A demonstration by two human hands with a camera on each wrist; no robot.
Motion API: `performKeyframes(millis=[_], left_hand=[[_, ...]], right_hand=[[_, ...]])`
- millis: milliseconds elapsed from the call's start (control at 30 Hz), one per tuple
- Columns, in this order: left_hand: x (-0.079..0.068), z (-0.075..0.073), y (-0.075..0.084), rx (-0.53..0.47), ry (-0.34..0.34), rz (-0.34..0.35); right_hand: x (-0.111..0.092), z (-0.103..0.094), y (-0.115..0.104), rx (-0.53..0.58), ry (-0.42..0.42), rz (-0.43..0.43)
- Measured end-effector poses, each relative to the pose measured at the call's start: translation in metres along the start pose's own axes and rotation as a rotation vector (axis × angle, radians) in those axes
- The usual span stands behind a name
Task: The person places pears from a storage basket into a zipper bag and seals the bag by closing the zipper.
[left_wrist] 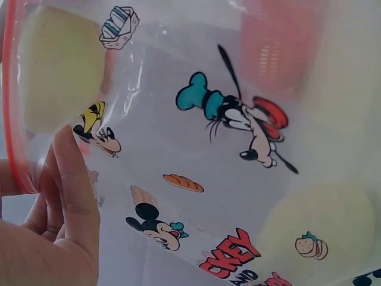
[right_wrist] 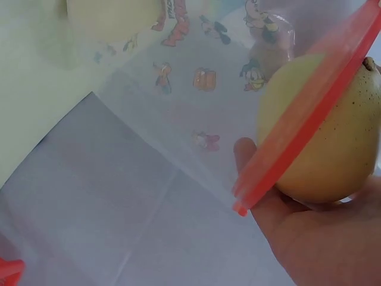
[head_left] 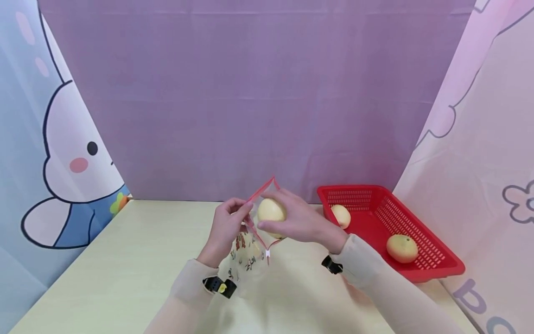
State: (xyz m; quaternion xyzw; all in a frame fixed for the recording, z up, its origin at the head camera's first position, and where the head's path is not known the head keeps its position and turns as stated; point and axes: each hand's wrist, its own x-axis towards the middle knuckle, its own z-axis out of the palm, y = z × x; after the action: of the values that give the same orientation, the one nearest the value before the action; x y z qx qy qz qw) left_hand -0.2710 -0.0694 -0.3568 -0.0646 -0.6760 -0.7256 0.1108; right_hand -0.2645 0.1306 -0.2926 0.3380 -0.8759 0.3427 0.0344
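A clear zipper bag (left_wrist: 196, 196) with cartoon prints and a red zip edge hangs above the table, its mouth spread wide. My left hand (head_left: 225, 225) pinches the bag's rim on the left side. In my right hand (head_left: 300, 218) I hold a yellow mango (head_left: 271, 211) at the mouth. The right wrist view shows this speckled mango (right_wrist: 348, 131) partly behind the red edge, its stubby stem outward. Deeper in the bag is another pale yellow rounded fruit (left_wrist: 321, 229), blurred by the plastic. A white slider (head_left: 268, 253) sits at the zip's near corner.
To the right stands a red plastic basket (head_left: 363, 227) with slotted walls. Inside it lie a mango (head_left: 402, 248) near the front and another yellow fruit (head_left: 341, 216) by the left wall. A purple cloth (head_left: 250, 102) backs the pale table (head_left: 137, 260); printed curtains flank both sides.
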Motion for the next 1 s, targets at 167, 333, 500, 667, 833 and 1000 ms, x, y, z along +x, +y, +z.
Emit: performKeyframes(millis=[167, 333, 500, 667, 833, 1000], left_hand=[[-0.001, -0.002, 0.0, 0.0, 0.007, 0.001], [0.0, -0.003, -0.001, 0.002, 0.03, -0.002], [0.001, -0.006, 0.001, 0.012, 0.038, -0.002], [0.0, -0.007, 0.003, 0.006, 0.045, 0.0], [0.0, -0.008, 0.005, -0.012, 0.03, -0.009], [-0.001, -0.008, 0.005, 0.002, 0.038, -0.014]], right_hand=[[0.001, 0.002, -0.004, -0.035, -0.046, 0.027], [0.001, 0.0, -0.003, -0.003, -0.074, -0.016], [0.001, -0.004, -0.003, 0.061, -0.054, -0.112], [-0.001, -0.013, -0.005, 0.059, 0.0, -0.14], [-0.001, -0.021, -0.006, -0.002, 0.032, -0.154], [-0.002, -0.026, -0.004, -0.093, 0.019, -0.157]])
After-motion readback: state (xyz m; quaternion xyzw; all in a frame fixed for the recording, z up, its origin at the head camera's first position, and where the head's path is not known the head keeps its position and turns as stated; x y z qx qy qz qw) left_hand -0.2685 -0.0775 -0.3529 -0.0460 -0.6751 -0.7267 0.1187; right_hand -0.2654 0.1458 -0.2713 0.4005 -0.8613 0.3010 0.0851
